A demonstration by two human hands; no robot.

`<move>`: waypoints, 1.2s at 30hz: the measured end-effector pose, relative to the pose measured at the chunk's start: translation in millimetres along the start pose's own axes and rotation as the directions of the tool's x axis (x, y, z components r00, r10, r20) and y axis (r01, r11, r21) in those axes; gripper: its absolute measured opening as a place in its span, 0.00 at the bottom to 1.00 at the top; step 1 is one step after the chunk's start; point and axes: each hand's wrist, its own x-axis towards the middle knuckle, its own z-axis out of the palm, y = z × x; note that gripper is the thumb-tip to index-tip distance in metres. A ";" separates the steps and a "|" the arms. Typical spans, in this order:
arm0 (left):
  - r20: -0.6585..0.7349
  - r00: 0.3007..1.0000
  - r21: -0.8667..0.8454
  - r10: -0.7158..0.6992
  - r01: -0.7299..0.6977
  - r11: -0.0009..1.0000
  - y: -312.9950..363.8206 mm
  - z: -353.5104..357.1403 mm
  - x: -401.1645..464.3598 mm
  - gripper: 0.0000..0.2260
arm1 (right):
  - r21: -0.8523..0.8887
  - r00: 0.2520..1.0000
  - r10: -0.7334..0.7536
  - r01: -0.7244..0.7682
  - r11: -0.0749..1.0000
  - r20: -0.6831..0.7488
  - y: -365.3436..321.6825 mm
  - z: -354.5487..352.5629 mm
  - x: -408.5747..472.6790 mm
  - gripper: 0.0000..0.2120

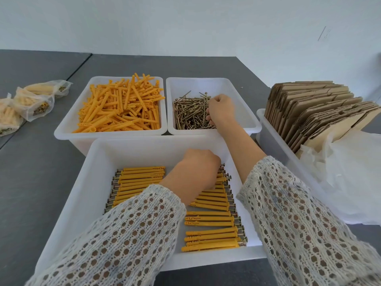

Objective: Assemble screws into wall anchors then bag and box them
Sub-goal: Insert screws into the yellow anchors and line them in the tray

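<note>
Right hand [220, 109] is already in the screws [190, 112], fingers curled into the pile; grip unclear. Left hand [198, 170], fisted over the assembled anchors [210, 218], contents hidden. Loose anchors [121, 106] lie ahead-left of it, axes jumbled.

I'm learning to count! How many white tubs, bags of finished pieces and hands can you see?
White tubs: 4, holding anchors, screws, finished pieces, cardboard
Filled bags: 3 in view, far left
Hands: 2, left hand, right hand
Total: 9
</note>
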 end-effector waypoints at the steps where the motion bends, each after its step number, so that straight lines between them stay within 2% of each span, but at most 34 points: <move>1: 0.010 1.000 -0.030 0.005 -0.005 1.000 -1.2 0.2 -0.3 0.12 | -0.035 1.000 -0.016 0.017 0.999 0.021 0.2 1.1 -0.8 0.09; 3: 0.023 1.000 -0.065 0.006 -0.005 0.998 -3.1 1.2 1.0 0.14 | -0.109 0.997 -0.039 0.045 0.993 0.063 0.6 2.1 -2.3 0.12; 6: 0.016 1.000 -0.069 0.002 -0.001 0.998 -9.0 2.4 4.4 0.18 | -0.168 0.992 -0.070 0.087 0.982 0.106 1.5 3.3 -2.5 0.07; 8: -0.066 0.998 -0.136 -0.003 -0.006 0.991 -15.1 -1.6 6.4 0.19 | -0.255 0.985 -0.092 0.127 0.958 0.147 2.4 4.9 -1.4 0.10; 9: -0.153 0.988 -0.186 -0.016 -0.013 0.983 -18.9 -5.6 6.8 0.17 | -0.318 0.979 -0.093 0.148 0.937 0.181 2.7 5.8 -1.3 0.12; 11: -0.352 0.934 -0.269 -0.067 -0.033 0.963 -27.7 -14.7 6.4 0.15 | -0.451 0.964 -0.052 0.169 0.876 0.262 2.0 7.9 -2.4 0.15; 13: -0.533 0.838 -0.262 -0.116 -0.033 0.965 -38.1 -21.1 5.8 0.19 | -0.575 0.938 0.042 0.175 0.799 0.344 -1.1 8.8 -3.6 0.15; 15: -0.662 0.733 -0.245 -0.155 -0.016 0.969 -51.3 -21.9 4.5 0.17 | -0.646 0.904 0.128 0.186 0.740 0.407 -4.4 10.7 -4.6 0.11; 17: -0.700 0.684 -0.320 -0.203 -0.047 0.946 -67.0 -19.5 2.1 0.10 | -0.677 0.884 0.153 0.217 0.703 0.443 -5.1 13.9 -4.3 0.08; 19: -0.714 0.653 -0.453 -0.253 -0.155 0.878 -83.5 -16.5 -0.2 0.03 | -0.684 0.897 0.145 0.205 0.700 0.417 -4.1 14.7 -6.2 0.09; 21: -0.748 0.578 -0.524 -0.325 -0.216 0.824 -99.7 -11.8 -1.6 0.06 | -0.684 0.915 0.151 0.162 0.711 0.374 -2.6 13.9 -8.4 0.08; 22: -0.753 0.543 -0.536 -0.372 -0.178 0.825 -107.3 -9.0 -1.4 0.08 | -0.689 0.915 0.166 0.149 0.710 0.369 -2.7 13.3 -9.2 0.07; 23: -0.742 0.518 -0.542 -0.425 -0.091 0.836 -114.1 -5.5 -0.7 0.08 | -0.699 0.911 0.180 0.147 0.700 0.372 -3.1 12.9 -9.4 0.08; 25: -0.657 0.499 -0.555 -0.566 0.188 0.810 -124.5 2.5 1.1 0.10 | -0.714 0.904 0.196 0.152 0.684 0.380 -4.9 11.8 -10.3 0.13; 27: -0.456 0.523 -0.559 -0.720 0.462 0.689 -129.4 7.4 2.2 0.14 | -0.727 0.905 0.190 0.166 0.666 0.381 -5.7 11.9 -9.9 0.15; 28: -0.348 0.546 -0.545 -0.762 0.543 0.639 -130.5 7.6 2.5 0.17 | -0.731 0.909 0.176 0.177 0.658 0.379 -5.5 11.9 -10.3 0.14; 31: -0.178 0.614 -0.476 -0.769 0.631 0.613 -132.6 5.4 7.3 0.21 | -0.731 0.921 0.124 0.206 0.651 0.370 -4.6 11.2 -11.1 0.07; 36: -0.141 0.665 -0.387 -0.733 0.644 0.659 -133.2 3.1 11.0 0.23 | -0.706 0.930 0.071 0.222 0.673 0.361 -2.8 10.6 -10.1 0.12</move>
